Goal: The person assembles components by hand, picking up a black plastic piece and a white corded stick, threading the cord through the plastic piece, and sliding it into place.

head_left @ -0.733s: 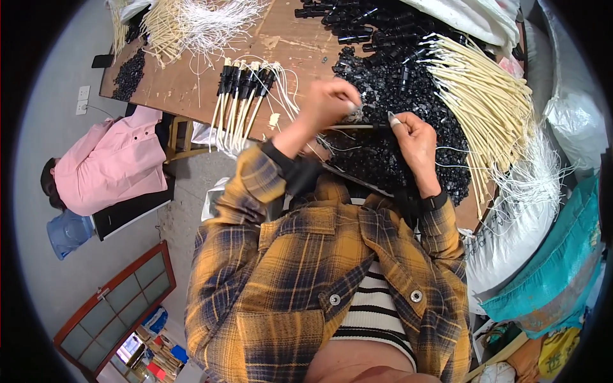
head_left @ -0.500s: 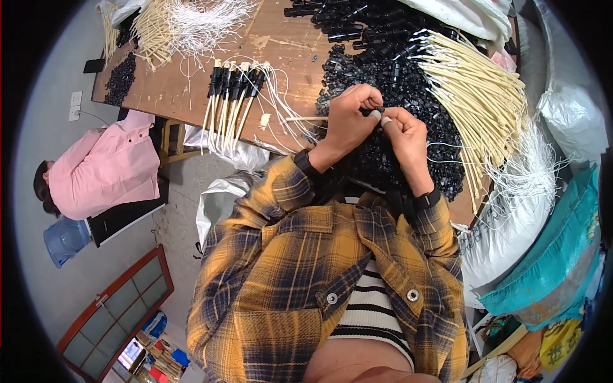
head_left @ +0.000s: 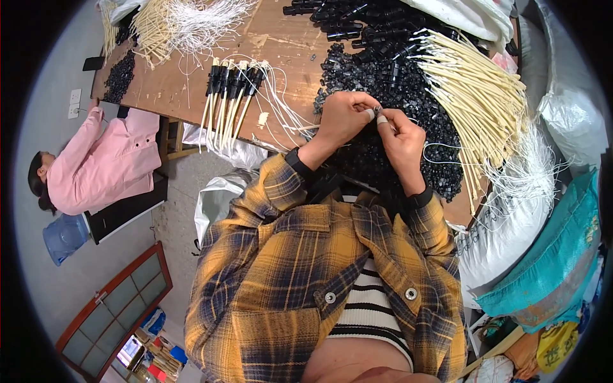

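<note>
My left hand (head_left: 345,120) and my right hand (head_left: 402,139) meet fingertip to fingertip above a heap of small black plastic parts (head_left: 434,137). Both pinch a tiny dark piece (head_left: 377,110) between thumbs and forefingers; its exact kind is too small to tell. One end of a thin cream stick (head_left: 309,127) pokes out on the left side of my left hand, its rest hidden behind the fingers. From beside my right hand a white string (head_left: 440,145) loops to the right. Pale wraps cover both thumb tips.
Left on the wooden table (head_left: 281,48) lies a row of black connectors on cream sticks (head_left: 233,86). A bundle of cream sticks (head_left: 476,89) with white strings spreads at right, and black tubes (head_left: 357,29) at the back. White sacks (head_left: 504,236) flank the table. A person in pink (head_left: 105,163) sits left.
Both hands stay together, with slight shifts of the fingers. The cream stick's visible end is shorter and sits a little lower. The person in pink has reached an arm toward the table.
</note>
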`<action>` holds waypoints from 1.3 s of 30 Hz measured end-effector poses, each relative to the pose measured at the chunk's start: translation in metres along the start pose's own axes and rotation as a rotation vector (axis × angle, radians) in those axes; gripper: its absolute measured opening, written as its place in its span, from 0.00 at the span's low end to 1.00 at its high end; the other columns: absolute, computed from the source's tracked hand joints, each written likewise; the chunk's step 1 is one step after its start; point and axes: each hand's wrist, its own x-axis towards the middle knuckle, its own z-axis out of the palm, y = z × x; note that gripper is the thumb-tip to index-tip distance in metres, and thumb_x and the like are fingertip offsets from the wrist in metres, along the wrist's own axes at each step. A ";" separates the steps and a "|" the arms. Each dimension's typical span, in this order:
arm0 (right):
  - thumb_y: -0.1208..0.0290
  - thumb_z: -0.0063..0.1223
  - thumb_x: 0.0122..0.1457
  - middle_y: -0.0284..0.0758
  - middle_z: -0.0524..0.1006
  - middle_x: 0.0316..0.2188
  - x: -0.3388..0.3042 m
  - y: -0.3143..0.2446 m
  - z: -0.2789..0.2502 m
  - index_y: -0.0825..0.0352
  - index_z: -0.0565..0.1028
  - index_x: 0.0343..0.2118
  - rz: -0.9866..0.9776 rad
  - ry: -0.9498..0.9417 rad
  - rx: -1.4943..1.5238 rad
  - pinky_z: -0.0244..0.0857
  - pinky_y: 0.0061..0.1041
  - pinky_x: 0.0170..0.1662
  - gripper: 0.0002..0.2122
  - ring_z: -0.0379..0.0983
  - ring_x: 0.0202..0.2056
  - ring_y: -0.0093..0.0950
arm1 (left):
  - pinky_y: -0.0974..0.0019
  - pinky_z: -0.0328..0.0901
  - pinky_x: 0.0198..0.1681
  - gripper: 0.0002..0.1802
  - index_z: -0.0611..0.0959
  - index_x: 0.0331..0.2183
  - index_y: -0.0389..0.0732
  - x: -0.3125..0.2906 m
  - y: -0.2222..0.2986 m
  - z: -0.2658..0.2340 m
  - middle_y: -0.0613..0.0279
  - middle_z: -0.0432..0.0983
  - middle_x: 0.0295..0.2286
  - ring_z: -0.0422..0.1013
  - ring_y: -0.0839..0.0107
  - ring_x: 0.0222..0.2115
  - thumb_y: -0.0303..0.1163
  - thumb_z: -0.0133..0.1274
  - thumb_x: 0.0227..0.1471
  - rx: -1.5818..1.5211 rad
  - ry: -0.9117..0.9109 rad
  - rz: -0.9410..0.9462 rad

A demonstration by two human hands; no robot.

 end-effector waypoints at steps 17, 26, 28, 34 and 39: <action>0.75 0.55 0.56 0.21 0.64 0.15 -0.002 0.002 -0.005 0.69 0.78 0.31 0.020 -0.011 0.053 0.50 0.15 0.22 0.04 0.55 0.19 0.11 | 0.72 0.69 0.33 0.11 0.82 0.34 0.40 0.055 -0.035 -0.073 0.63 0.79 0.27 0.74 0.75 0.26 0.21 0.57 0.43 0.421 0.432 0.046; 0.76 0.55 0.57 0.17 0.63 0.16 0.004 0.007 -0.007 0.71 0.78 0.30 0.179 0.001 0.153 0.46 0.13 0.22 0.04 0.52 0.19 0.09 | 0.73 0.69 0.28 0.15 0.83 0.35 0.40 0.063 -0.028 -0.069 0.61 0.78 0.25 0.74 0.74 0.25 0.17 0.53 0.43 0.304 0.316 0.161; 0.78 0.53 0.57 0.16 0.64 0.18 0.007 0.012 -0.006 0.71 0.78 0.32 0.261 -0.020 0.191 0.45 0.12 0.22 0.04 0.52 0.20 0.07 | 0.76 0.68 0.29 0.20 0.82 0.40 0.42 0.038 -0.003 -0.038 0.67 0.78 0.28 0.72 0.80 0.26 0.15 0.55 0.42 0.225 0.185 0.402; 0.79 0.49 0.58 0.18 0.68 0.20 0.010 0.011 -0.003 0.71 0.77 0.37 0.262 -0.095 0.464 0.47 0.11 0.23 0.06 0.55 0.20 0.07 | 0.68 0.68 0.27 0.24 0.80 0.40 0.45 0.009 0.014 0.011 0.63 0.76 0.25 0.73 0.65 0.26 0.19 0.61 0.36 0.354 0.205 0.605; 0.77 0.49 0.60 0.20 0.70 0.21 0.009 0.005 -0.006 0.71 0.77 0.36 0.331 -0.100 0.654 0.48 0.11 0.23 0.06 0.57 0.21 0.09 | 0.70 0.68 0.30 0.26 0.79 0.43 0.44 0.009 0.012 0.012 0.64 0.75 0.24 0.73 0.68 0.26 0.18 0.61 0.37 0.447 0.229 0.643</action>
